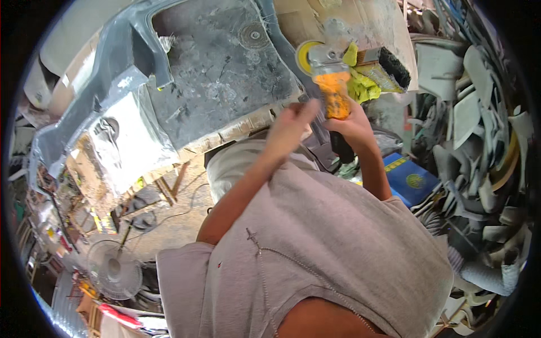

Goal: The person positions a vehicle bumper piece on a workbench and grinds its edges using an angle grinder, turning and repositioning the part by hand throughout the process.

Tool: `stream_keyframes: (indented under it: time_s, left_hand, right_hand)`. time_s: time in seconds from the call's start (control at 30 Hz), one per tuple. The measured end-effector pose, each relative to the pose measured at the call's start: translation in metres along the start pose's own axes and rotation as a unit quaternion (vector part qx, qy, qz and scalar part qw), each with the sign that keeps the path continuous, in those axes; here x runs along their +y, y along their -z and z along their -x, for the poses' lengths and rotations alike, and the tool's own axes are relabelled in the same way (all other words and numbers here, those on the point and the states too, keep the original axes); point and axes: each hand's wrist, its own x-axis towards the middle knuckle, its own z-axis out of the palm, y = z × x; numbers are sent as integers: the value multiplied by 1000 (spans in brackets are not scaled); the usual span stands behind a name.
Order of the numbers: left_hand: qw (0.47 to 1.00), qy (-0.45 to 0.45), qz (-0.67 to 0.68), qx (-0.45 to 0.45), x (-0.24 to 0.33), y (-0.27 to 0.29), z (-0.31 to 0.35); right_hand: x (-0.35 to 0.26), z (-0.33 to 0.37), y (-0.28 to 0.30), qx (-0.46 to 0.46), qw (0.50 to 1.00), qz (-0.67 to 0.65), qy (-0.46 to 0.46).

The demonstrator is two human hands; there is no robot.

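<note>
Right hand (355,122): upper centre — fingers clamped on the orange grinder (332,90).
Left hand (286,130): blurred, just left — cannot tell how its fingers stand.

A fan (114,269) stands lower left, a flat blue item (403,176) right, near piled grey parts (440,69).

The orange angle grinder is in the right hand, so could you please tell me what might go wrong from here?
The bare left hand is near the angle grinder; it could be cut if it met the yellow disc while spinning. The cross pendant hangs outside the shirt and might snag if the person leaned in. The yellow-green cloth-like item beside the grinder could also catch.
</note>
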Motion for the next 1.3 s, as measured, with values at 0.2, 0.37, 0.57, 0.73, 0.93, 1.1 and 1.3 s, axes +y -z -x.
stream_keyframes:
  time_s: [0.2,0.37,0.57,0.73,0.93,1.1,1.3]
  left_hand:
    - [998,-52,-21,38,7,-39,-32]
    - [995,-27,68,66,1,-28,-41]
    - [989,-61,51,122,-11,-53,-47]
    - [992,-31,-101,65,3,-55,-47]
    - [997,47,-23,52,-27,-60,-60]
    - [995,79,42,45,-40,-66,-71]
    - [993,99,62,15,-25,-56,-72]
  right_hand:
    - [26,-4,-37,95,976,158,120]
    - [27,5,-33,63,984,95,137]
    - [24,3,12,-75,994,8,84]
    - [23,-15,48,-111,990,91,9]
    - [24,-35,59,-179,976,98,-76]
    - [-6,-39,52,-212,963,121,-112]
    - [-23,-44,41,-193,958,159,-138]
